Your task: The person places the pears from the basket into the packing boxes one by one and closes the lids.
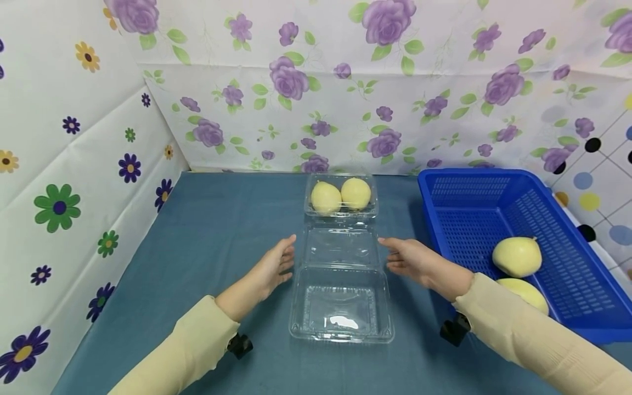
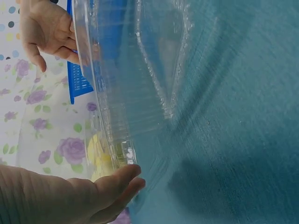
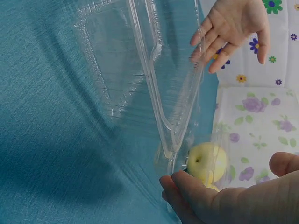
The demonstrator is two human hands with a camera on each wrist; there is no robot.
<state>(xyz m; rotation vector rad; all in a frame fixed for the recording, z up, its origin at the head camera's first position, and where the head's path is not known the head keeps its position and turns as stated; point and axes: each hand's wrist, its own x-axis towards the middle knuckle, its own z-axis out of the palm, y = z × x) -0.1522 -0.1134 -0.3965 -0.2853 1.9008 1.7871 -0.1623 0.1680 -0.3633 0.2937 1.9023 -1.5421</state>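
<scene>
My left hand (image 1: 273,267) and right hand (image 1: 411,259) flank the open clear clamshell box (image 1: 342,285) at frame centre. Fingers straight, loosely spread, holding nothing; whether they touch its lid, I cannot tell

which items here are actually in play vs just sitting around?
In play:
- open clear clamshell box, empty
- left hand and right hand, open, flanking its lid

Sitting around:
- closed clamshell with two yellow fruits
- blue basket holding two yellow fruits

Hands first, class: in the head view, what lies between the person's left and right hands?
The raised lid of the open clear clamshell box stands between the left hand and right hand, clearest in the head view.
</scene>
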